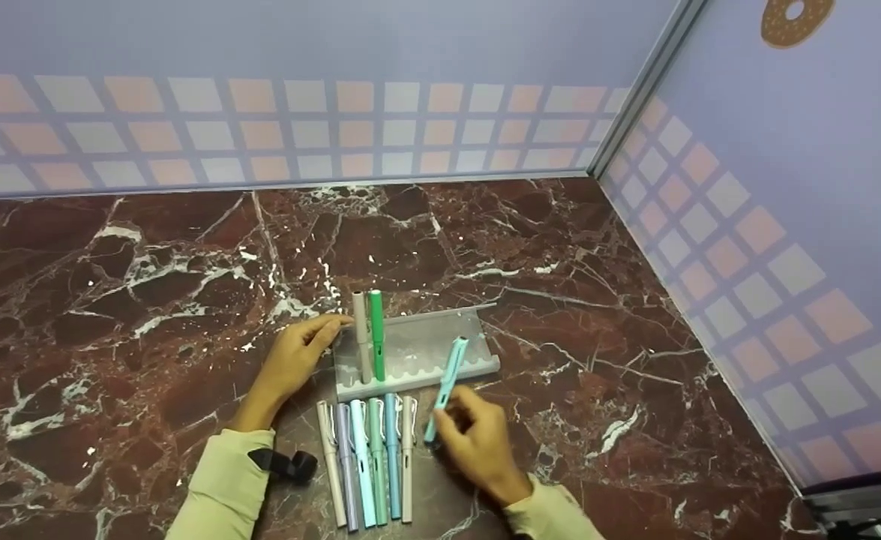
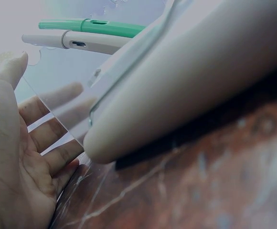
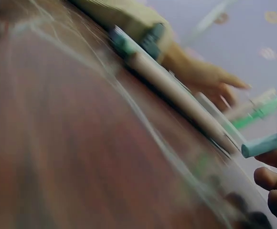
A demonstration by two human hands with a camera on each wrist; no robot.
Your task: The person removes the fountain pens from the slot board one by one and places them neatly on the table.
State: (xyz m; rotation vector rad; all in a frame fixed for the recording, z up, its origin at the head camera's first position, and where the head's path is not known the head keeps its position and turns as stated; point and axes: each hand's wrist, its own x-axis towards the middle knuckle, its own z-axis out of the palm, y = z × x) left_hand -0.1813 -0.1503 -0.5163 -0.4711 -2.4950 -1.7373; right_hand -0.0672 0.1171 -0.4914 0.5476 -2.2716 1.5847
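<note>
My right hand [image 1: 477, 439] pinches a light blue pen [image 1: 451, 379] between thumb and fingers, tilted, beside the right end of a clear pen stand [image 1: 433, 337]. The right wrist view shows one end of this pen [image 3: 265, 144] jutting from the fingers. My left hand [image 1: 301, 356] is at the stand's left edge. In the left wrist view its fingers [image 2: 50, 129] are fairly straight behind the clear plate, with the thumb apart. A beige pen [image 1: 361, 337] and a green pen [image 1: 377, 334] stand side by side in the stand's left slots.
In front of the stand, several pens lie in a row, among them a purple pen [image 1: 346, 465], a pale blue pen [image 1: 363, 465] and a darker blue pen [image 1: 393, 457]. The dark red marble table [image 1: 148, 360] meets a patterned back wall and a right side wall.
</note>
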